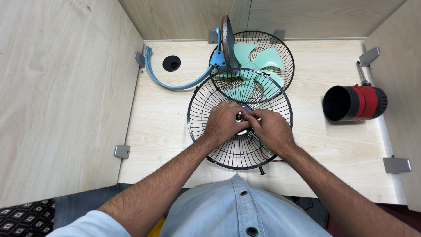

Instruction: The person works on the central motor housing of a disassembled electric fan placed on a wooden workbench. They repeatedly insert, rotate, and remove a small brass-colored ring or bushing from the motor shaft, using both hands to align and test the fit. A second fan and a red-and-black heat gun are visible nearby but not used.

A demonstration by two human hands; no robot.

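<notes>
A round black wire fan guard (206, 103) lies flat on the light wooden table (166, 127) in front of me. Both my hands meet over its hub. My left hand (223, 123) and my right hand (271, 129) pinch small metal parts at the hub (242, 117), which is mostly hidden by my fingers. Red and dark wires (265, 154) trail out beneath my right wrist. Behind this guard, a second black wire guard (280, 52) holds a mint-green fan blade (258, 66).
A blue curved plastic band (175, 84) lies at the back left beside a round hole (171, 63) in the table. A red and black cylindrical motor housing (355, 102) with a screwdriver (361, 72) behind it sits at the right. Wooden side walls enclose the table.
</notes>
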